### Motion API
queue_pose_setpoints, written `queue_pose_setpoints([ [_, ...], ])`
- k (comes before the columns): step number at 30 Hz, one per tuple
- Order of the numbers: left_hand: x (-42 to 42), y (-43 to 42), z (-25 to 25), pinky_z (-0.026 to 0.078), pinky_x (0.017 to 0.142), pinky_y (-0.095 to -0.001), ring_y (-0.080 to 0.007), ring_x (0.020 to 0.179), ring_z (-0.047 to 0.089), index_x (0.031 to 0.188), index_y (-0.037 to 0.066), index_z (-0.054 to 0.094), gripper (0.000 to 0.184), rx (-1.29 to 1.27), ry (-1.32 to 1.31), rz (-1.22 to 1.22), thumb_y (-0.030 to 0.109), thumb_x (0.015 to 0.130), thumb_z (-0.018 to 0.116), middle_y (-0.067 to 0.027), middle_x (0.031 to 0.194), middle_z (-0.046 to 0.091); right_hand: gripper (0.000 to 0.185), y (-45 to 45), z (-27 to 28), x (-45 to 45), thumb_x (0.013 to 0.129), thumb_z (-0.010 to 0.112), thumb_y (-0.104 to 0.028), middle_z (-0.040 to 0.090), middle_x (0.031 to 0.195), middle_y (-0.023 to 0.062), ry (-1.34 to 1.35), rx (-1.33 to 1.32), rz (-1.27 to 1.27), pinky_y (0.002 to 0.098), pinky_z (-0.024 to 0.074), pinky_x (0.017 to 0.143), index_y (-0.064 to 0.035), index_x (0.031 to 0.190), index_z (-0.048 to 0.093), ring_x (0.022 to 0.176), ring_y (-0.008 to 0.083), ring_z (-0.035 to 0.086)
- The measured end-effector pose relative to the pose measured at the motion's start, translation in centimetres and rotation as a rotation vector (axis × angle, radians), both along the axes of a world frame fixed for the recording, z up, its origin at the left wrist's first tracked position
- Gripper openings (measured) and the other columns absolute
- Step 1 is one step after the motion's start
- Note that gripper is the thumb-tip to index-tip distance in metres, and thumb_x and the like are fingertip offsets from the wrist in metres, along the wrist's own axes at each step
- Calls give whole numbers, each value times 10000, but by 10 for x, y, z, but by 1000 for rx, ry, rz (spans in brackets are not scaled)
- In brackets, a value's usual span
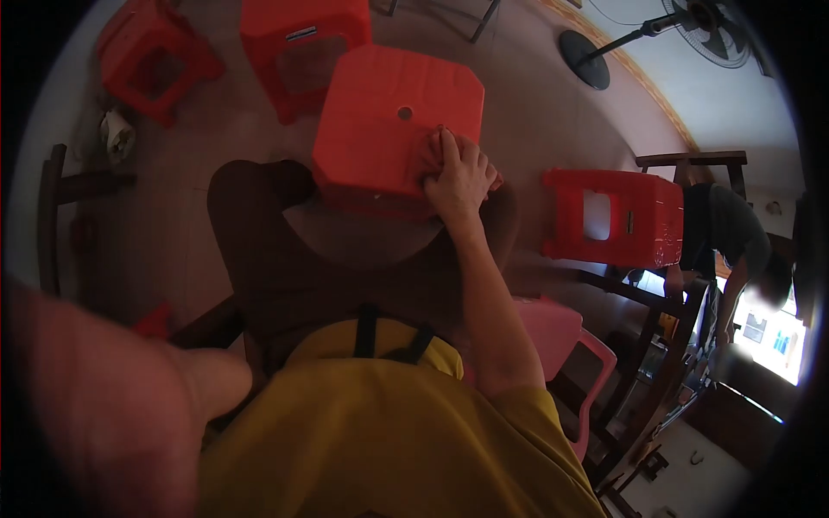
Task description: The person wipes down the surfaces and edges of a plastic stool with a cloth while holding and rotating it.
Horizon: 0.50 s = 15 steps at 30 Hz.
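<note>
My right hand (462,177) presses on the top of a red plastic stool (371,112), near its right edge. Its fingers are bent round a crumpled red cloth (427,154), which shows on both sides of the hand. The stool stands in front of my knees and has a small round hole in its seat. My left arm (112,406) is bent and raised very close to the camera, large and blurred at the lower left. No left fingers can be made out.
Other red stools stand at the upper left (155,65), top (302,34) and right (613,216). A pink chair (553,332) is beside my right arm. A standing fan (585,60) is at the upper right. Another person (738,229) bends over by dark wooden furniture (648,302).
</note>
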<state>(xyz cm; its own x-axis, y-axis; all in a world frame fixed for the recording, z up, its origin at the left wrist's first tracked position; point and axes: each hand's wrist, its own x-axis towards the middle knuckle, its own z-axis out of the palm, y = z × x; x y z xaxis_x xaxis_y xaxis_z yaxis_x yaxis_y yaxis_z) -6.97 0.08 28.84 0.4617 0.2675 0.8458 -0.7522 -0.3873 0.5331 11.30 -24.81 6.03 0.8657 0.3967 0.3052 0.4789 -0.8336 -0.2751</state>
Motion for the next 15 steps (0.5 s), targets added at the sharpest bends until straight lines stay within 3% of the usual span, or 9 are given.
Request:
queue_pose_setpoints([
  [15, -26, -33, 7, 357, 1111, -491, -377, 1251, 505, 1254, -10, 510, 500, -40, 72, -79, 403, 1017, 359, -265, 1357, 495, 788, -10, 2, -6, 589, 751, -143, 514, 1296, 86, 84, 70, 47, 486, 373, 982, -187, 1348, 541, 1178, 340, 508],
])
